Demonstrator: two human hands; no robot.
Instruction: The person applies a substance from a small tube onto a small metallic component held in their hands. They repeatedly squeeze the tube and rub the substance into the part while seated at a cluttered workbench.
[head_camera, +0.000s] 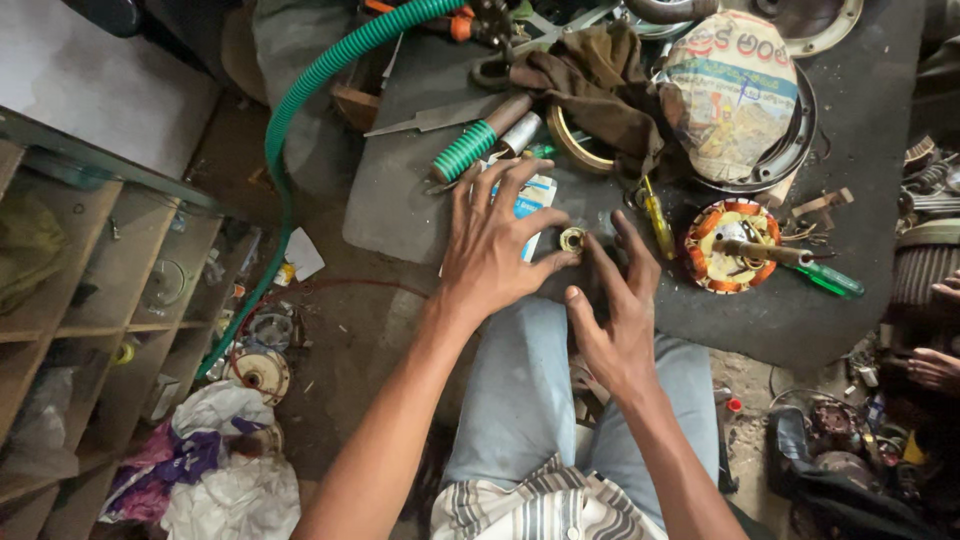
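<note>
- Far left: a wooden shelf unit (90, 290) with open compartments is seen, some holding small oddments; crumpled white and purple rags (215, 465) lie on the floor near it
- Left of centre: a green corrugated hose (300, 95) runs from the far edge down toward the floor, where a round motor part (262, 372) lies among scraps
- Centre: the left hand (497, 245) is spread wide, fingers fanned over a white and blue carton (530, 200), thumb tip touching a small round metal bearing (572, 239); nothing is clasped in it
- Centre: the bearing rests on the dark mat (400, 200), between the two hands, just past the person's knees
- Right of centre: the right hand (620, 310) is open with fingers curled loosely, its fingertips beside the bearing; no grip is shown
- Progress, as judged: the bearing appears only steadied or reached for, not yet lifted; the wound stator (728, 245) lies apart with a green-handled screwdriver (800, 265) across it, so fitting seems left undone
- Far: a brown cloth (600, 85), a yellow-handled screwdriver (655, 215) and a paper-wrapped bundle (730, 95) in a round housing clutter the mat
- Far right: another person's hand (935, 370) is seen at the edge of a crowded floor workshop
</note>
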